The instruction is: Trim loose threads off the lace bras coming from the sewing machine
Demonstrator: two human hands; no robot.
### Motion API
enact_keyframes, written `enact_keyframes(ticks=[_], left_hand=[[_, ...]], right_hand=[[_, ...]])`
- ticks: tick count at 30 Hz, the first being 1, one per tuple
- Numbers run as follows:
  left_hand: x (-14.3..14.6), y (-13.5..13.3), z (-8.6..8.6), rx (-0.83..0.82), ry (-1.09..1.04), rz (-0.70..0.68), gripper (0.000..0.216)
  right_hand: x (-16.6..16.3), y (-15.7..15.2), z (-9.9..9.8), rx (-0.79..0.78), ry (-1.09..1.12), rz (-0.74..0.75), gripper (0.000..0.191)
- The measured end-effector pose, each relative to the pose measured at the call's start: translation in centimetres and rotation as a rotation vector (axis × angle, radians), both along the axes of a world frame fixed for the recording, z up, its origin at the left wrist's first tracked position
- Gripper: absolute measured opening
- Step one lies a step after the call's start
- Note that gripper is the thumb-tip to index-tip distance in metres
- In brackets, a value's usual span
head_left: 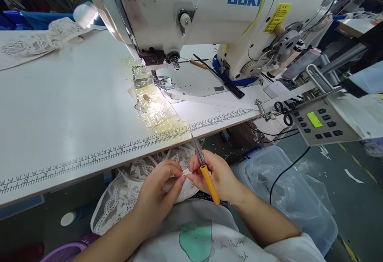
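Observation:
Both my hands are over my lap, just off the front edge of the table. My left hand (163,188) is closed, pinching the edge of a white lace garment (121,196) between thumb and fingers. My right hand (220,174) is closed around thread snips with an orange handle (210,184), their metal blades pointing up toward the table edge. The thumb and fingertips of that same hand also meet the white cloth, close beside the left fingertips. The rest of the garment hangs over my lap, partly hidden under the table edge and my left arm.
A white sewing machine (209,10) stands on the white table (74,102), which has a printed ruler along its front edge. A black-handled screwdriver (231,88) lies under the arm. Right are a control panel (324,124) and a clear plastic bin (293,198). White lace (30,46) lies far left.

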State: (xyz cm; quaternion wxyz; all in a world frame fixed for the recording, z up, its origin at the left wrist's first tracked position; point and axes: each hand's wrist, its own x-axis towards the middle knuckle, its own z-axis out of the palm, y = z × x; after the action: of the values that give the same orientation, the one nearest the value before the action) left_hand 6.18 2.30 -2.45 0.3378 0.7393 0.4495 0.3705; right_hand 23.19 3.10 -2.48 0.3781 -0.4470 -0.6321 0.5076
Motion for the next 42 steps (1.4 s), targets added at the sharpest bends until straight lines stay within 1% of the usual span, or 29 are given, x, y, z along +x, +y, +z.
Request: enact_keyframes(ticks=[4,8,14,17,19,20,23,25,28,30,33,35,37,42], left_hand=[[-0.1,0.0,0.4,-0.032,-0.018,-0.002,0.013],[-0.2,-0.1,0.5,-0.061,-0.028,0.013,0.013],[0.0,-0.3,0.5,-0.102,-0.038,0.030,0.013],[-0.1,-0.4,0.3,-0.113,-0.011,0.049,0.008],[-0.5,-0.4,0.1,-0.094,0.050,0.052,0.003],[-0.8,-0.4,-0.1,-0.081,0.107,0.035,0.004],[-2.6,-0.4,-0.5,-0.026,0.328,-0.047,0.014],[-4.2,-0.7,-0.5,0.000,0.472,-0.071,0.020],[-6.4,-1.5,-0.1,-0.048,0.590,-0.078,0.023],[-7.4,-2.0,0.2,-0.116,0.586,-0.082,0.022],[-8.2,-2.6,0.4,-0.191,0.493,-0.097,0.019],[-8.4,-3.0,0.5,-0.223,0.426,-0.112,0.016],[-8.6,-3.3,0.7,-0.244,0.377,-0.120,0.013],[-8.6,-3.9,1.5,-0.258,0.302,-0.115,0.008]], right_hand=[[0.0,0.1,0.4,-0.044,-0.009,-0.018,0.029],[0.0,0.1,0.6,-0.041,0.007,-0.012,0.029],[-0.2,-0.2,0.4,-0.058,0.026,-0.002,0.027],[-0.4,-0.3,0.2,-0.062,0.042,-0.014,0.025],[-0.4,-0.4,0.1,-0.038,0.050,-0.038,0.022],[-0.3,-0.4,0.1,-0.017,0.053,-0.062,0.022],[0.5,-0.6,0.3,0.044,0.063,-0.156,0.021],[1.4,-1.0,0.4,0.054,0.048,-0.200,0.021],[2.9,-1.5,-0.1,0.057,-0.020,-0.219,0.019],[3.7,-1.9,-0.9,0.044,-0.044,-0.206,0.018],[4.6,-2.5,-2.1,0.005,-0.063,-0.195,0.018],[5.1,-2.9,-2.6,-0.008,-0.068,-0.192,0.019],[5.4,-3.3,-2.7,0.005,-0.068,-0.185,0.020],[6.0,-3.9,-2.1,0.046,-0.167,-0.173,0.020]])
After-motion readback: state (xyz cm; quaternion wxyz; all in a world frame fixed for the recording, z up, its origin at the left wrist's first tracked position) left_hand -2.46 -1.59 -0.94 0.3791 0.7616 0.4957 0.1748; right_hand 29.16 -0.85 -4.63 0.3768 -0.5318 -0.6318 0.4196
